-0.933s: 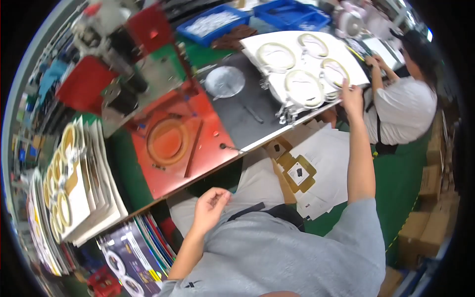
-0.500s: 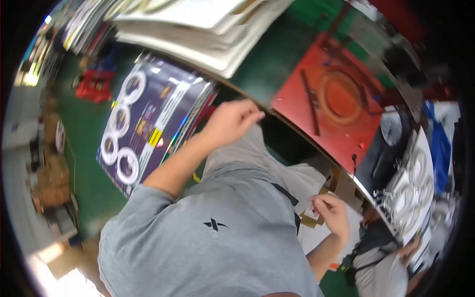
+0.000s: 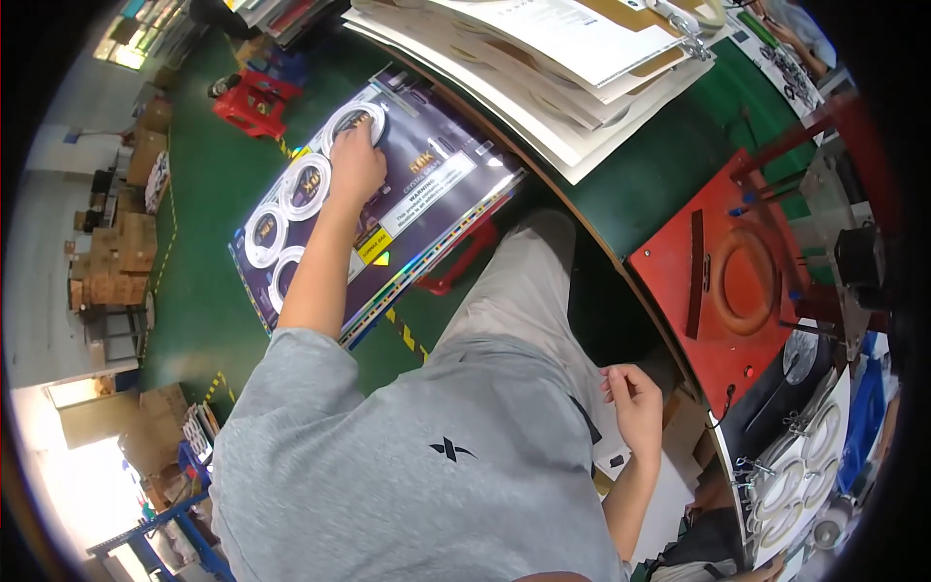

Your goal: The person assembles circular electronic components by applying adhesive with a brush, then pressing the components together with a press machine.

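My left hand (image 3: 357, 165) reaches out to the left over a stack of dark purple printed sheets (image 3: 417, 242). Its fingers are closed on the edge of a white ring (image 3: 330, 136), the farthest of several on the stack. Nearer me along the sheets' left side lie a second white ring (image 3: 308, 186) and a third white ring (image 3: 264, 239); my forearm partly covers another. My right hand (image 3: 638, 403) hangs low beside my right thigh, fingers curled in toward the thumb. Nothing shows in it.
A table with a green top (image 3: 669, 194) carries thick white card sheets (image 3: 582, 145). On its right stands a red press plate (image 3: 718, 281) with a round ring mould. White panels with rings (image 3: 795, 475) lie at lower right. A red stool (image 3: 254, 105) stands on the floor.
My left hand has moved left, from beside the table edge to the farthest white ring, and closed on it. My view has turned left. The right hand still hangs by my thigh.
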`<state>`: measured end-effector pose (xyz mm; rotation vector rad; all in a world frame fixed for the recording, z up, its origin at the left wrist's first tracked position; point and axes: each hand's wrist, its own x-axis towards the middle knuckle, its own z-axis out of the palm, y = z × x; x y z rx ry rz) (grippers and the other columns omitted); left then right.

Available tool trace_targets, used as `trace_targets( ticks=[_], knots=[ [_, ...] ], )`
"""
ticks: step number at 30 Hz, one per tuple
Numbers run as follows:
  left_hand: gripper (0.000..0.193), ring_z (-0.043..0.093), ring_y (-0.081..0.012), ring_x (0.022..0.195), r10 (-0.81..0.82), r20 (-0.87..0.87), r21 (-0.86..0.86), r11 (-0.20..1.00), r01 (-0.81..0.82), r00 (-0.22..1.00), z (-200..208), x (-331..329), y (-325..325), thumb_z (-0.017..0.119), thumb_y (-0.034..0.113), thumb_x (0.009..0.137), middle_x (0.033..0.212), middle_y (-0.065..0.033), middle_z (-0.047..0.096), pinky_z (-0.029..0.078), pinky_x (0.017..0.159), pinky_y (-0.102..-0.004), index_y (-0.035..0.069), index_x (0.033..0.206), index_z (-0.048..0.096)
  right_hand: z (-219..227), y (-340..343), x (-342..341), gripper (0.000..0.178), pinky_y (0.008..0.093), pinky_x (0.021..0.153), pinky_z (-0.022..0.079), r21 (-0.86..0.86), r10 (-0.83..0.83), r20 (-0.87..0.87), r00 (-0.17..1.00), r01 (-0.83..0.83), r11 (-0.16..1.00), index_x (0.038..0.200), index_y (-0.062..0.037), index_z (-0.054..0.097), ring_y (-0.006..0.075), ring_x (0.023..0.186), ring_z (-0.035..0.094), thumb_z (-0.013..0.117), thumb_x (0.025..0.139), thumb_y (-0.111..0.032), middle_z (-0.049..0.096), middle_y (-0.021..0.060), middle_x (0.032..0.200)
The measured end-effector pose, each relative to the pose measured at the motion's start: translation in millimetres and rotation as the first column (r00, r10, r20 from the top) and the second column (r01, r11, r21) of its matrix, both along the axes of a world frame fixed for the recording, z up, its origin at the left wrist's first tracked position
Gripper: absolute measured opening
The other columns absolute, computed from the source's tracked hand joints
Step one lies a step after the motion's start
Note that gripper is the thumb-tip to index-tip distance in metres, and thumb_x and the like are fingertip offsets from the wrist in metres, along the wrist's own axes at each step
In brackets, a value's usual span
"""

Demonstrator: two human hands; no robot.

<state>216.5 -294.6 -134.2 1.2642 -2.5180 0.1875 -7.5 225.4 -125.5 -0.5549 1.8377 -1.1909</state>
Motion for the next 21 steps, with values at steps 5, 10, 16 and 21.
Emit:
trace_targets(
  ticks=[5,10,16,21],
  knots=[
    [0.056,0.062,-0.0367,0.108,-0.004,-0.198,0.36,0.93,0.077,0.98,48,-29,24,0.074,0.016,0.077,0.108,-0.0179,0.071,0.05,0.098,-0.0448,0.006,0.131,0.063,7,2,5,0.021,0.0235,0.068,0.048,0.025,-0.065,0.004,0.998,0.065,0.998,0.102,0.0036,0.072,0.0083,0.074,0.059,0.061,0.106,-0.014,0.067,0.0036,0.084],
    [0.034,0.068,-0.0158,0.098,-0.163,-0.539,0.726,0.409,0.554,0.827,132,-58,96,0.076,0.009,0.089,0.106,-0.0066,0.072,0.054,0.089,-0.0315,-0.001,0.121,0.07,36,-11,7,0.015,0.0257,0.075,0.05,-0.105,-0.108,-0.125,0.986,0.095,0.99,0.109,0.0011,0.071,0.0114,0.08,0.062,0.069,0.099,-0.009,0.067,0.0059,0.092],
    [0.026,0.071,-0.0257,0.098,-0.449,-0.808,0.434,-0.017,0.901,0.381,167,-116,161,0.08,-0.005,0.08,0.108,-0.0157,0.076,0.055,0.091,-0.0375,-0.005,0.105,0.075,109,-64,3,0.066,0.0435,0.117,0.037,-0.461,-0.087,-0.458,0.885,-0.153,0.874,0.145,0.002,0.053,0.0356,0.137,0.05,0.077,0.089,-0.022,0.054,0.0191,0.147],
    [0.034,0.071,-0.0247,0.112,-0.618,-0.749,0.233,0.092,0.968,0.238,191,-160,173,0.081,-0.004,0.081,0.115,-0.0152,0.076,0.056,0.096,-0.0357,-0.003,0.115,0.074,127,-61,-28,0.024,0.0442,0.097,0.047,-0.574,-0.382,-0.65,0.657,-0.095,0.814,0.11,0.0049,0.066,0.0331,0.095,0.065,0.069,0.095,-0.014,0.07,0.0156,0.102]
  ],
)
